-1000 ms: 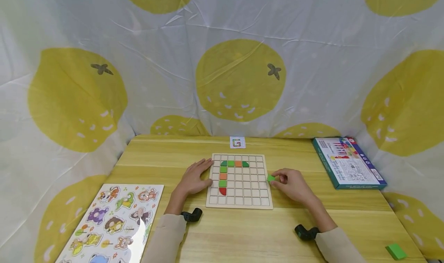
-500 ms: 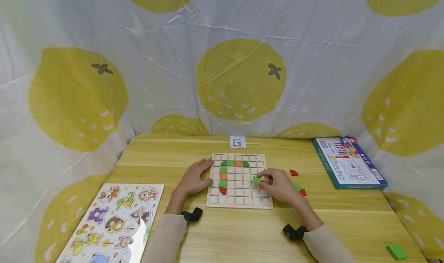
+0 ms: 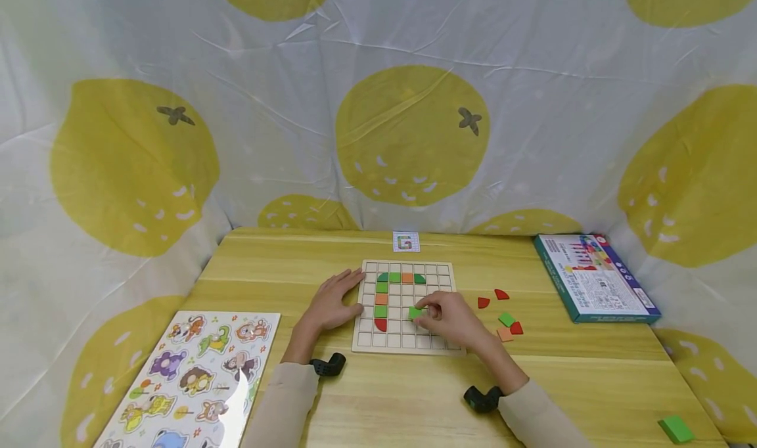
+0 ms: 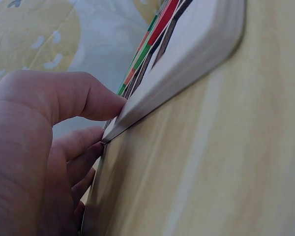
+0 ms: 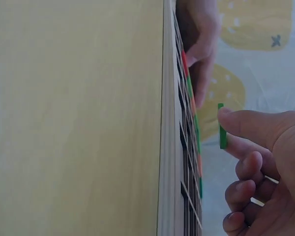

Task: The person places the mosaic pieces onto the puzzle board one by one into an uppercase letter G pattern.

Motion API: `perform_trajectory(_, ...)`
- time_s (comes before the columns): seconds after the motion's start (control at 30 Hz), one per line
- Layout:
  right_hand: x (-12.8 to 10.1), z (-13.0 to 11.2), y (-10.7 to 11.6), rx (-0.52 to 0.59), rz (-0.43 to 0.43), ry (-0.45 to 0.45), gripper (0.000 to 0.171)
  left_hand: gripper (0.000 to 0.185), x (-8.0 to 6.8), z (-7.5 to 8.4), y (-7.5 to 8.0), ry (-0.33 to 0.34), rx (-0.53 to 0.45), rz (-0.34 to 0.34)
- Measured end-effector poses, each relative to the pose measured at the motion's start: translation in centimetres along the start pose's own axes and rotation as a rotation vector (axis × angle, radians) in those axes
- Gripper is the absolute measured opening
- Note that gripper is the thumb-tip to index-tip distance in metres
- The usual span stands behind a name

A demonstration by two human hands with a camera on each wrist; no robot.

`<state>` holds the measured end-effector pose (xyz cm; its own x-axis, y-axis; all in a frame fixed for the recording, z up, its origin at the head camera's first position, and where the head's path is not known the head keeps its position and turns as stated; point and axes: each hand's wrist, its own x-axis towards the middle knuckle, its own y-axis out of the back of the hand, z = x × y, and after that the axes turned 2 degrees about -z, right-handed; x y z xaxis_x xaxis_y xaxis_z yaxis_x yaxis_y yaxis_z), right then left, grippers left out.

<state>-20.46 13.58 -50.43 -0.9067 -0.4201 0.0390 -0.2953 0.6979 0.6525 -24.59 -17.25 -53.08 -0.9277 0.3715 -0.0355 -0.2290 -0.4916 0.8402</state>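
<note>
The right hand [image 3: 451, 318] is pinching a small green tile [image 3: 415, 313] between thumb and fingertips, holding it just above the grid board [image 3: 408, 349] near the middle of its squares; the right wrist view is showing the tile clear of the board. The left hand [image 3: 331, 303] is lying with relaxed fingers against the board's left edge, the thumb touching its rim. Loose red, green and orange tiles [image 3: 501, 316] are lying on the surface [image 3: 414, 402] just right of the board.
</note>
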Motion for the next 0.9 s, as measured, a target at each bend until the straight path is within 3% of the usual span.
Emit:
perform_trajectory(0.43, 1.2, -0.5, -2.4, -0.046, -0.057, 0.011, 0.017, 0.078, -0.1, 0.0, -0.1, 0.002, -0.002, 0.006)
perform_trajectory(0.9, 1.3, -1.3, -3.2, -0.107, -0.097, 0.055, 0.02, 0.078, 0.0, 0.2, 0.1, 0.013, 0.004, 0.006)
